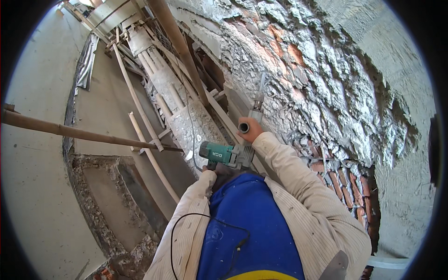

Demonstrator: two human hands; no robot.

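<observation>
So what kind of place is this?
Probably a building site, perhaps mid-renovation: the wall is broken back to rough masonry, scaffold-like poles cross the space, and the person is holding a green power tool.

Teal demolition hammer (223,153), chisel (262,84) fitted

Smooth plastic and metal beside rough, dusty surfaces

The power drill (223,153) has a smooth green plastic housing and a dull grey, metal-looking front; its chisel bit (262,83) is bare metal. The chipped wall (317,88) is coarse and jagged, with rough, matt clay bricks (343,186) along its lower edge. The scaffold boards (186,123) look powdery, the bamboo poles (179,42) smooth. The jacket (303,182) is matt ribbed cloth, the blue shirt (252,219) plain smooth cloth.
</observation>
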